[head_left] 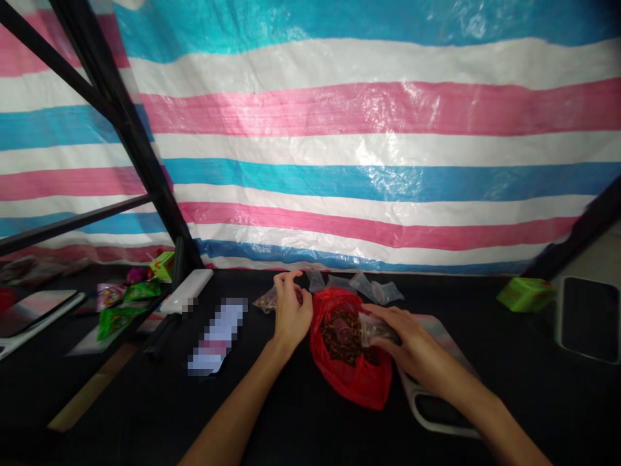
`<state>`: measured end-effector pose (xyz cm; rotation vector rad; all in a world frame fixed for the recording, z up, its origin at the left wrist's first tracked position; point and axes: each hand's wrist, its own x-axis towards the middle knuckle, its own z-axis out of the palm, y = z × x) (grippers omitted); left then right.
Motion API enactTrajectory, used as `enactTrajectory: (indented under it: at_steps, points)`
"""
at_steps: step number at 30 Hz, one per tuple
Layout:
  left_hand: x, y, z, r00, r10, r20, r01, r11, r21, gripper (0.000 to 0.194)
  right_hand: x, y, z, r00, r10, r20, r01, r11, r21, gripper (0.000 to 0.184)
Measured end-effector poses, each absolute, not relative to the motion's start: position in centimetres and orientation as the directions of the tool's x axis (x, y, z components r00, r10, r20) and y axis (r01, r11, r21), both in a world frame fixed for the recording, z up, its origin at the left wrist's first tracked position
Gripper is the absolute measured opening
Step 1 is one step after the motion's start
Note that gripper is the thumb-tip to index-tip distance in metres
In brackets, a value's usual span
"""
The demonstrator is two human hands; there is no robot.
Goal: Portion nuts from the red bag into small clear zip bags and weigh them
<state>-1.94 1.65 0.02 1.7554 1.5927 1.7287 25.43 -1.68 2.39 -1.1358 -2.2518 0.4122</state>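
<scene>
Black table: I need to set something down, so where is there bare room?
The black table is bare between the pixelated item and left forearm, and right of the scale, before the green box. It is crowded around the red bag: left hand beside it, right hand over its right side, small clear bags behind.

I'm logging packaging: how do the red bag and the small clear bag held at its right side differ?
Color: the red bag is bright red, while the small clear bag is see-through. Size: the red bag is much larger than the small clear bag. Pose: the red bag rests with its mouth open, while the small clear bag is in the right hand's grip. Both look like thin plastic.
</scene>
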Motion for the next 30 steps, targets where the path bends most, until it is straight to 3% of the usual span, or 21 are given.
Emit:
enactTrajectory:
  at_steps: [11,19,24,27,30]
  points:
    - [-1.7,1.5,-0.1,-0.195,0.777,0.598,0.535,-0.427,0.729,0.039,24.6,-1.7,1.4,-0.551,0.805,0.221,0.678,0.586,-0.443,0.067]
    - [-1.8,1.6,-0.2,-0.188,0.774,0.604,0.544,-0.43,0.72,0.04,25.1,-2.2,2.1,-0.515,0.806,0.293,0.677,0.592,-0.437,0.06]
    - [-1.8,1.6,-0.2,-0.182,0.773,0.608,0.537,-0.44,0.72,0.039,28.5,-2.0,1.9,-0.391,0.842,0.373,0.725,0.531,-0.438,0.057]
    - [-1.8,1.6,-0.1,-0.187,0.77,0.61,0.541,-0.438,0.718,0.041,31.3,-1.5,1.2,-0.317,0.871,0.375,0.757,0.47,-0.453,0.054]
    - [-1.9,1.6,0.0,-0.187,0.773,0.607,0.548,-0.431,0.717,0.039,33.8,-1.3,0.8,-0.35,0.877,0.328,0.788,0.466,-0.404,0.054]
